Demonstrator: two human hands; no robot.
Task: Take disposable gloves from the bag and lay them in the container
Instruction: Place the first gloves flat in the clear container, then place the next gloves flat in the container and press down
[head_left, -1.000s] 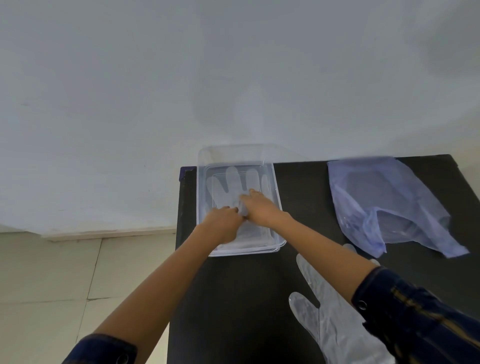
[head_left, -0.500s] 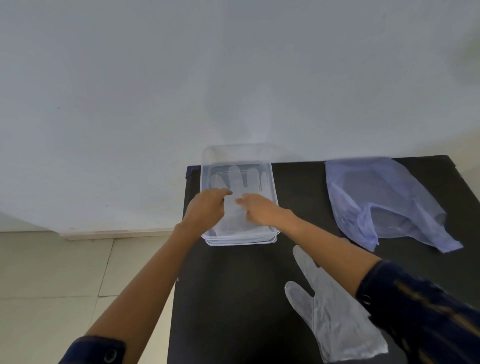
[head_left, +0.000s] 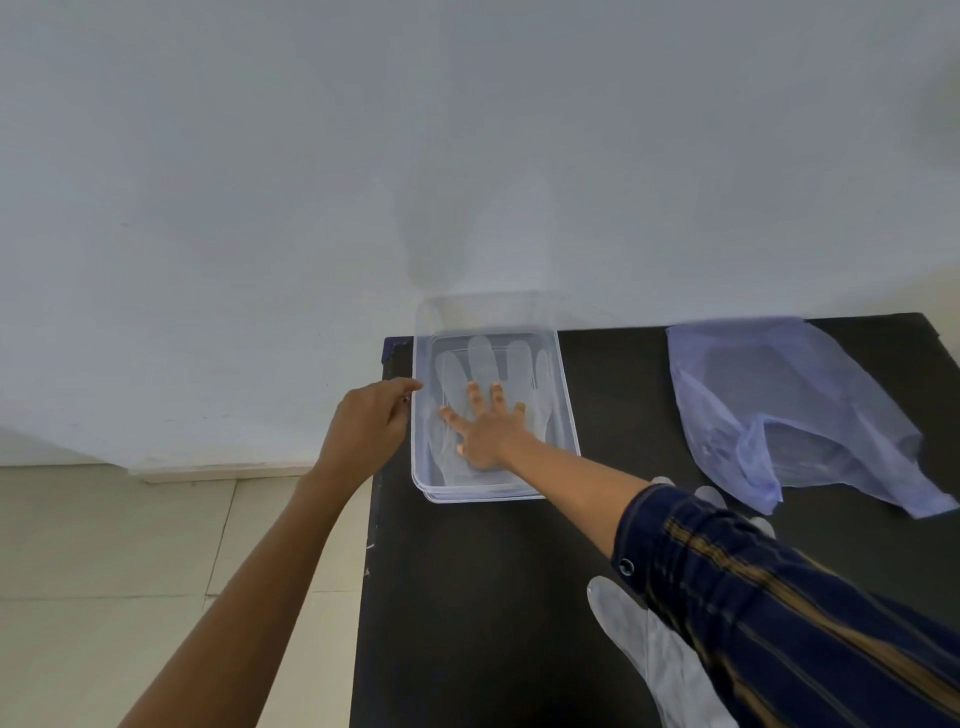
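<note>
Black table (head_left: 483, 597) by white wall: gloves going into tray.
Left hand (head_left: 366, 434) at tray (head_left: 569, 415) rim, fingers curled together, grip unclear; right hand (head_left: 488, 428) spread flat on glove (head_left: 483, 358) inside. Film looks light, limp, slippery: pinch the cuff. Spare glove (head_left: 660, 670) under sleeve (head_left: 779, 597); bag (head_left: 779, 395) far right.

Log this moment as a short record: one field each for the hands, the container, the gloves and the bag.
left hand: at the container's left wall, fingers curled at its rim
right hand: spread flat, pressing the glove inside the container
container: clear, rectangular, at the table's far left corner
glove in container: lying flat, fingers pointing away
loose glove: on the black table, partly under the right sleeve
bag: bluish, crumpled, right of the container
</note>
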